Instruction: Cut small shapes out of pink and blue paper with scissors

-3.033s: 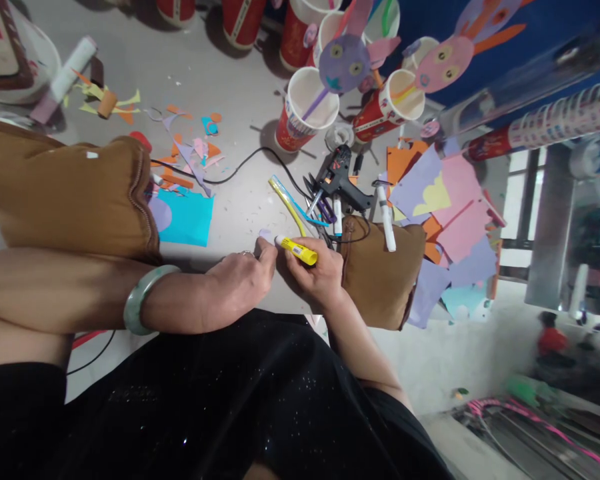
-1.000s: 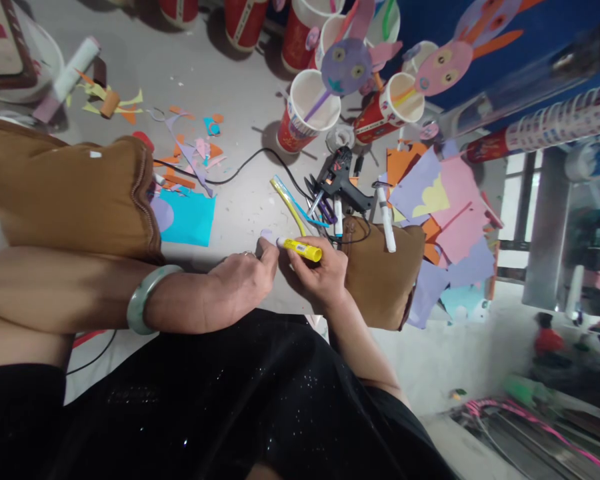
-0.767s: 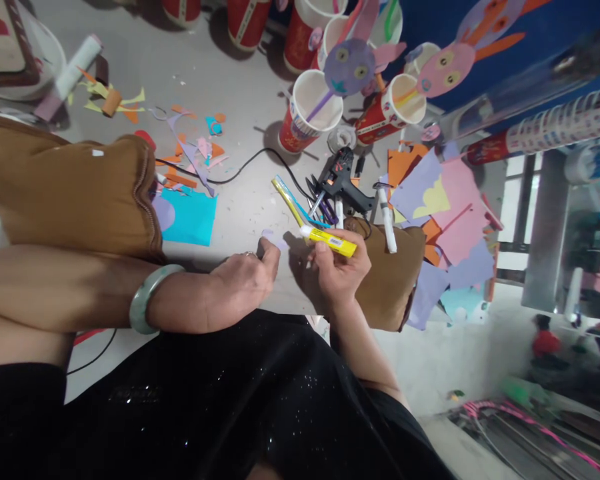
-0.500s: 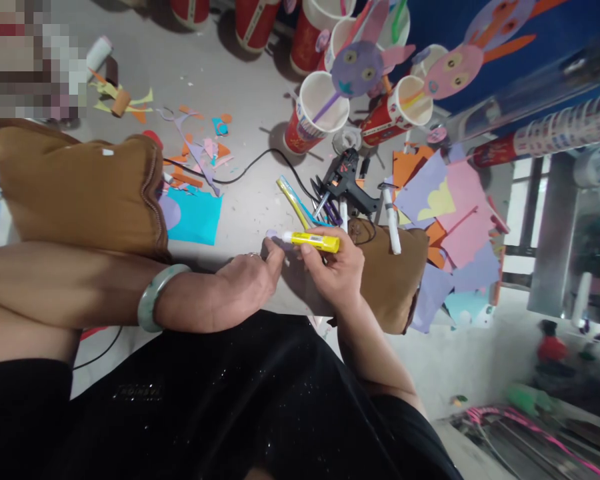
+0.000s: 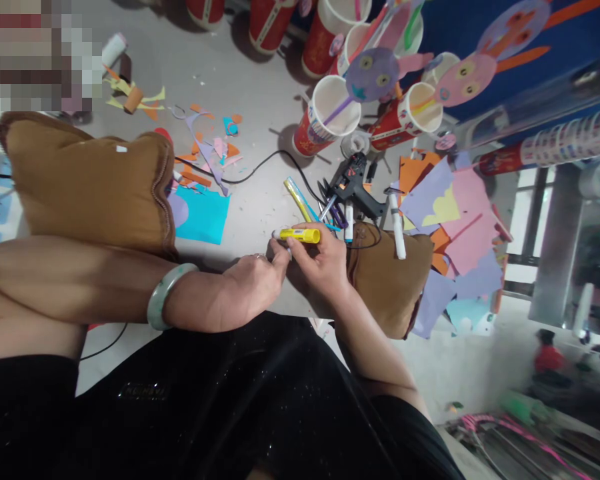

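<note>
- The right hand (image 5: pixel 320 267) is closed around a yellow glue stick (image 5: pixel 298 235), which lies nearly level with its white tip pointing left, just above the near edge of the grey table (image 5: pixel 240 73).
- A small white label sits on the glue stick's barrel; its print is too small to read.
- The left hand (image 5: pixel 253 283) has its fingers pinched together right beside the stick's tip; what they pinch is hidden, so whether they hold anything cannot be told. A pale green bangle (image 5: pixel 164 303) circles that wrist.
- A black glue gun (image 5: pixel 353 183) lies just beyond the right hand, with a white marker (image 5: pixel 397 230) resting on a brown cushion (image 5: pixel 387 280) beside it.
- Red paper cups (image 5: pixel 325 123) carry printed bands, unreadable here.
- A cyan sheet (image 5: pixel 203 215) lies near the larger brown cushion (image 5: pixel 90 187).
</note>
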`<act>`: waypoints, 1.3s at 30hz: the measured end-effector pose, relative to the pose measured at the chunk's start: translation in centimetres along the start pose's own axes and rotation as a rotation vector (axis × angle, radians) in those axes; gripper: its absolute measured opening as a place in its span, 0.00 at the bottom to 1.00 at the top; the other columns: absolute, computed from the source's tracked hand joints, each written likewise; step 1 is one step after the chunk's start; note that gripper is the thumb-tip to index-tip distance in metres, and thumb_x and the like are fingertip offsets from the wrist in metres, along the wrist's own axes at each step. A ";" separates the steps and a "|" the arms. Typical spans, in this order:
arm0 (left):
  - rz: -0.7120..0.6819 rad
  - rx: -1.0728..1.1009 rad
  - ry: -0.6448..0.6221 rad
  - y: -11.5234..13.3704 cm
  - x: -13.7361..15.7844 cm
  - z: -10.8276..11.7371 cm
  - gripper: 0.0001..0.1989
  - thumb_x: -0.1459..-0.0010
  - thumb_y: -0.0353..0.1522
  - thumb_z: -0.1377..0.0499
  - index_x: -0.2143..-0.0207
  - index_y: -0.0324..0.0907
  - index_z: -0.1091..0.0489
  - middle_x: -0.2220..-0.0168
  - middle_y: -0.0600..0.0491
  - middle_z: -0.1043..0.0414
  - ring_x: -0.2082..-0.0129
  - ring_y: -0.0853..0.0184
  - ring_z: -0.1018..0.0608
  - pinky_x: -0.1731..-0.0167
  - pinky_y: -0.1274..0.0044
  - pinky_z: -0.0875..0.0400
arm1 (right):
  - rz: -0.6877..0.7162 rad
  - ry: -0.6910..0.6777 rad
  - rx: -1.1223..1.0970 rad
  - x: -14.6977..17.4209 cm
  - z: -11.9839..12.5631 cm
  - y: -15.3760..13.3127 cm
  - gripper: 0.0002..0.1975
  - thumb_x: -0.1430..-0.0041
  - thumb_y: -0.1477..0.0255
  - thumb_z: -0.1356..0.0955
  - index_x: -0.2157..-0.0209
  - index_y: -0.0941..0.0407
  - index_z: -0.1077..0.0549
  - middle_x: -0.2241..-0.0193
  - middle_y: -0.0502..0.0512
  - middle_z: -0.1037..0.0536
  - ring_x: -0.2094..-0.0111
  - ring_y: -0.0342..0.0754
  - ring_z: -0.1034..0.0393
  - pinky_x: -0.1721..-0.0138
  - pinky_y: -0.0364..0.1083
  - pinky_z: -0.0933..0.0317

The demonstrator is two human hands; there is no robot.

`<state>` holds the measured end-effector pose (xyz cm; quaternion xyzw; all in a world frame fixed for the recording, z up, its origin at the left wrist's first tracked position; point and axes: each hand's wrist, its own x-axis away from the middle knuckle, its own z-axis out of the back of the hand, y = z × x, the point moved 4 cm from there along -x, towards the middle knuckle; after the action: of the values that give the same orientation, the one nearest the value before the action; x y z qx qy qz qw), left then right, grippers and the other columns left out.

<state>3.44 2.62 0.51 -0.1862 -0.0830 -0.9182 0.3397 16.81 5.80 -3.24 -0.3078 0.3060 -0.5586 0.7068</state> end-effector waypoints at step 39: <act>-0.029 0.020 0.001 0.0 -0.2 0.1 0.30 0.41 0.14 0.56 0.36 0.21 0.39 0.38 0.22 0.35 0.67 0.59 0.15 0.73 0.73 0.19 | -0.003 0.046 -0.027 0.2 0.0 0.5 0.07 0.38 0.66 0.30 0.59 0.52 0.25 0.64 0.51 0.17 0.67 0.45 0.22 0.64 0.46 0.28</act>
<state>3.56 2.78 0.53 -0.1812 -0.0945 -0.9221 0.3285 17.14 5.71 -3.64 -0.3049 0.3291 -0.5623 0.6947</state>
